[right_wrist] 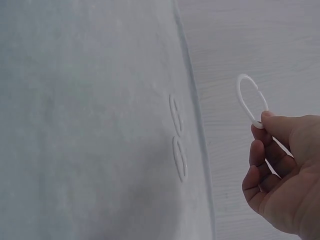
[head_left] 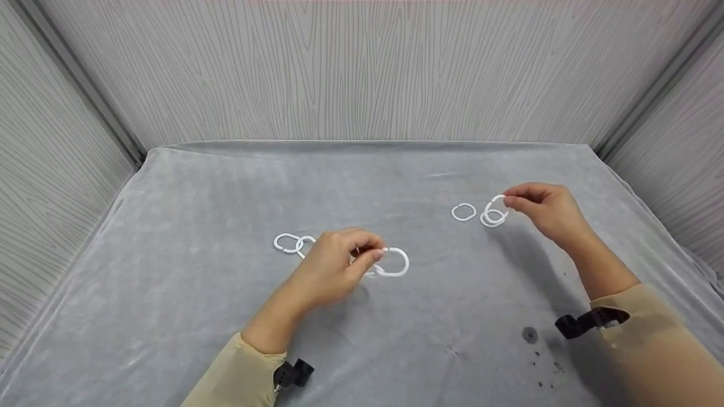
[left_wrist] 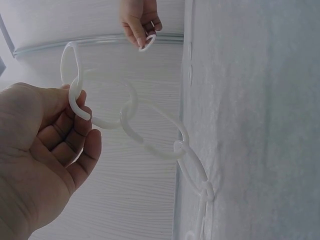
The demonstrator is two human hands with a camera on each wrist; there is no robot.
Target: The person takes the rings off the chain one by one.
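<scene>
"Which step?"

"Linking, I'd judge: the left hand [head_left: 339, 268] pinches the chain [left_wrist: 131, 112] near one end, the rest trailing to the cloth [head_left: 430, 328]; the right hand [head_left: 546, 212] pinches a ring [right_wrist: 241, 97] above it."

"Next?"

"Probably bringing the ring's gap to that end."

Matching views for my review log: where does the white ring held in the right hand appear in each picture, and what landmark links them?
Head: the white ring is right of center, about mid-height, pinched by the right hand.
Left wrist: small, near the top edge, slightly left of center.
Right wrist: right of center, a little above mid-height.
Shared landmark: the right hand, visible in all three.
</scene>
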